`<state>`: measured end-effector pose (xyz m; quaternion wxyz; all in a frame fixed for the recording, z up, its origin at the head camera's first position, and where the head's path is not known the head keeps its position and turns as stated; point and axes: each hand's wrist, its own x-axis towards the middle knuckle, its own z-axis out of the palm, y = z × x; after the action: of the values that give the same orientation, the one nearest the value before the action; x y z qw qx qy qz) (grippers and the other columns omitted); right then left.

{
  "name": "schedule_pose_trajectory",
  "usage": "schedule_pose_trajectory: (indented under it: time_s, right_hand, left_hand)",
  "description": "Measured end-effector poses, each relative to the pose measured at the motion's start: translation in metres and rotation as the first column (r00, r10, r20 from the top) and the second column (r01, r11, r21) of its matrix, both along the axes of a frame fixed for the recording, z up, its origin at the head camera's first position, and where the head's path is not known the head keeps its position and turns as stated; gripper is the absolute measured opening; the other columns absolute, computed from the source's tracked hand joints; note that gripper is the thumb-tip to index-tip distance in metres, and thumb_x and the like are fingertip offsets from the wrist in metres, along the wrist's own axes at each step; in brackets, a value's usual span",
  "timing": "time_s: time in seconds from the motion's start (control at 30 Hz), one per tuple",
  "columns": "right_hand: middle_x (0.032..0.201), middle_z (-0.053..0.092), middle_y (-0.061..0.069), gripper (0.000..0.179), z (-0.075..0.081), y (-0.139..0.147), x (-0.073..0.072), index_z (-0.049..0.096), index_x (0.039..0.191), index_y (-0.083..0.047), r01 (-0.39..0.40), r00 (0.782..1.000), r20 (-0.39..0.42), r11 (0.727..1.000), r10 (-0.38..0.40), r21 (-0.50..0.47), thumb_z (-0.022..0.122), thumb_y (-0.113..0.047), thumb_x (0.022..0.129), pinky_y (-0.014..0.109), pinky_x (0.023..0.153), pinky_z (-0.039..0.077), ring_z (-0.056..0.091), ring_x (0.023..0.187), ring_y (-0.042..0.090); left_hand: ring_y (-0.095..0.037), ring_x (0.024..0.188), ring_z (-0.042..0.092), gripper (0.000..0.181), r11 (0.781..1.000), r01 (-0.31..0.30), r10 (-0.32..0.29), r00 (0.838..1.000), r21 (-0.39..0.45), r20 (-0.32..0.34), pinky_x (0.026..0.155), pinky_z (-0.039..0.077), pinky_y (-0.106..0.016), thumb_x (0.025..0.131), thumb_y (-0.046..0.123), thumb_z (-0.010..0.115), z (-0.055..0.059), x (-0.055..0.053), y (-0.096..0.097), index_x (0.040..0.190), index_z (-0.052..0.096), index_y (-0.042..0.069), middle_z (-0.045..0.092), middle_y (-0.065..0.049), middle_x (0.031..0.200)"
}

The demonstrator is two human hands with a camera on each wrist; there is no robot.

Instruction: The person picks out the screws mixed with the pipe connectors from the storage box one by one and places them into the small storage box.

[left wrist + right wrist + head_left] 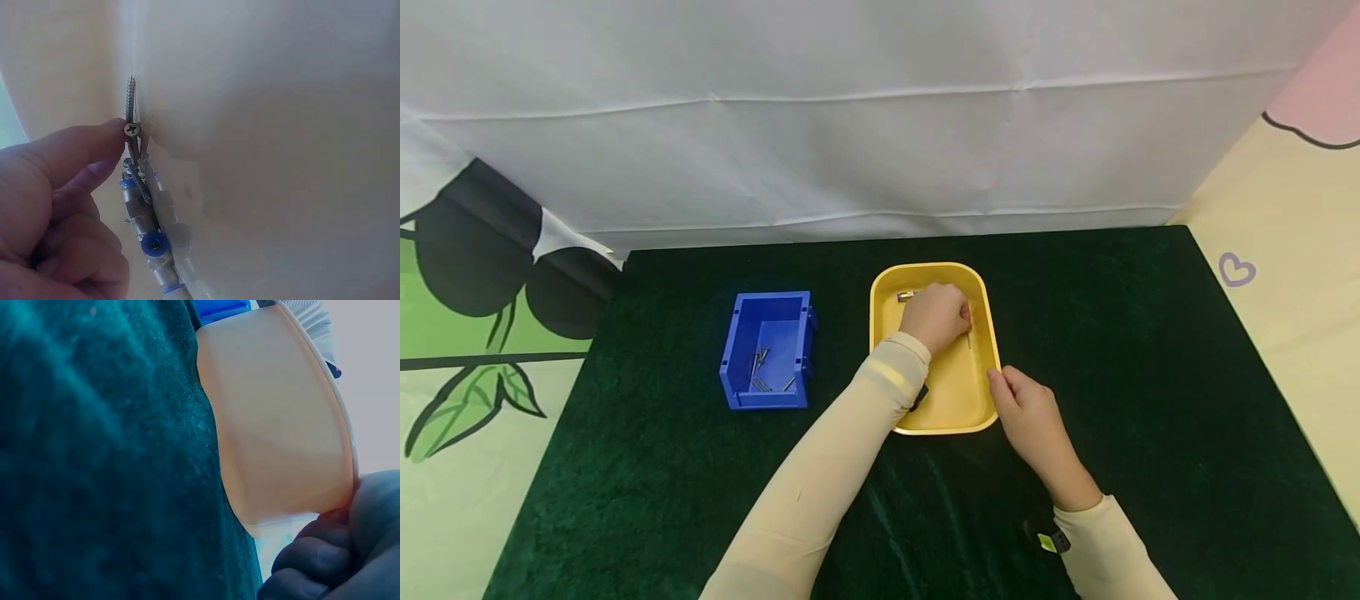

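Note:
My left hand (934, 318) reaches down into a yellow tray (955, 392). In the left wrist view its fingertips pinch a small metal screw (131, 129) with a cross-slot head, close to the tray wall. Other screws lie against it, one pointing up and one down. Just below them are metal pipe fittings (154, 244) with blue rings. One fitting (905, 297) shows at the tray's far left, beside the hand. My right hand (1030, 417) grips the tray's near right rim, thumb on top and fingers curled beneath.
Left of the tray stands a blue open-front bin (786, 333) with several screws (760, 358) inside. Both containers rest on a dark green cloth-covered table (1112, 333). A white curtain (880, 158) hangs behind the table's far edge.

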<state>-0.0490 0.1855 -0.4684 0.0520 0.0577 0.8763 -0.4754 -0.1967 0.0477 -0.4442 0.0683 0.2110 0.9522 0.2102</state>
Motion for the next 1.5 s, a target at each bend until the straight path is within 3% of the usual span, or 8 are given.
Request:
schedule_pose_trajectory:
  time_s: [0.2,0.43,0.67,0.83,1.07,1.27,1.5]
  right_hand:
    - [0.075,0.058,0.007,0.046,0.0,0.0,0.0,0.061,0.093,-0.011,0.004,1.0,0.001,1.0,-0.004,-0.001,0.038,-0.05,0.105,0.028,0.051,0.045,0.055,0.057,0.025]
    - [0.074,0.056,0.008,0.048,0.0,0.0,0.0,0.06,0.093,-0.008,0.006,1.0,-0.002,1.0,-0.006,0.003,0.038,-0.049,0.105,0.029,0.05,0.044,0.053,0.056,0.022]
    - [0.074,0.056,0.008,0.046,-0.001,-0.001,0.0,0.06,0.094,-0.01,0.001,1.0,0.004,1.0,-0.001,-0.002,0.038,-0.049,0.105,0.029,0.05,0.044,0.053,0.057,0.024]
    - [0.073,0.055,0.008,0.046,0.0,0.0,0.0,0.061,0.094,-0.009,-0.007,1.0,0.006,1.0,0.007,-0.005,0.039,-0.048,0.105,0.029,0.05,0.044,0.053,0.057,0.024]
    - [0.074,0.056,0.009,0.046,0.0,0.001,-0.001,0.061,0.094,-0.007,-0.009,1.0,-0.003,1.0,0.009,0.005,0.04,-0.046,0.106,0.029,0.05,0.044,0.053,0.057,0.023]
    - [0.075,0.059,0.008,0.044,0.0,0.002,-0.001,0.061,0.093,-0.009,-0.008,1.0,-0.001,1.0,0.008,0.008,0.04,-0.045,0.106,0.029,0.051,0.046,0.055,0.057,0.025]
    - [0.075,0.058,0.009,0.045,0.0,0.001,-0.001,0.061,0.093,-0.007,-0.007,1.0,0.003,1.0,0.007,0.012,0.04,-0.045,0.106,0.029,0.052,0.045,0.054,0.058,0.024]
  left_hand:
    - [-0.01,0.05,0.05,0.028,0.999,0.046,-0.046,0.999,-0.023,-0.009,0.05,0.036,-0.021,0.085,0.011,0.067,-0.001,0.0,-0.001,0.059,0.059,0.016,0.051,0.004,0.054]
    - [-0.013,0.055,0.048,0.03,0.993,0.096,-0.095,0.995,-0.069,0.015,0.052,0.034,-0.022,0.087,0.014,0.066,-0.001,-0.001,0.0,0.059,0.056,0.015,0.044,0.003,0.056]
    - [-0.013,0.056,0.05,0.028,0.993,0.09,-0.088,0.996,-0.078,0.023,0.051,0.035,-0.022,0.088,0.014,0.064,0.001,-0.001,-0.002,0.061,0.056,0.014,0.046,0.003,0.057]
    - [-0.01,0.047,0.05,0.029,0.998,0.055,-0.055,0.997,-0.011,0.054,0.045,0.036,-0.021,0.09,0.014,0.064,0.008,0.001,-0.005,0.061,0.06,0.015,0.051,0.004,0.055]
    - [-0.01,0.05,0.049,0.026,0.996,0.02,-0.027,0.996,0.09,0.079,0.047,0.036,-0.021,0.092,0.015,0.063,0.027,0.005,-0.012,0.067,0.065,0.016,0.052,0.004,0.058]
    - [-0.012,0.06,0.053,0.016,0.977,-0.025,0.0,0.993,0.211,0.121,0.055,0.041,-0.022,0.096,0.021,0.066,0.039,0.009,-0.024,0.081,0.069,0.015,0.058,0.003,0.07]
    - [-0.014,0.059,0.049,0.026,0.956,-0.035,-0.004,0.991,0.292,0.134,0.055,0.037,-0.023,0.097,0.027,0.065,0.046,0.016,-0.042,0.076,0.067,0.013,0.051,0.0,0.065]
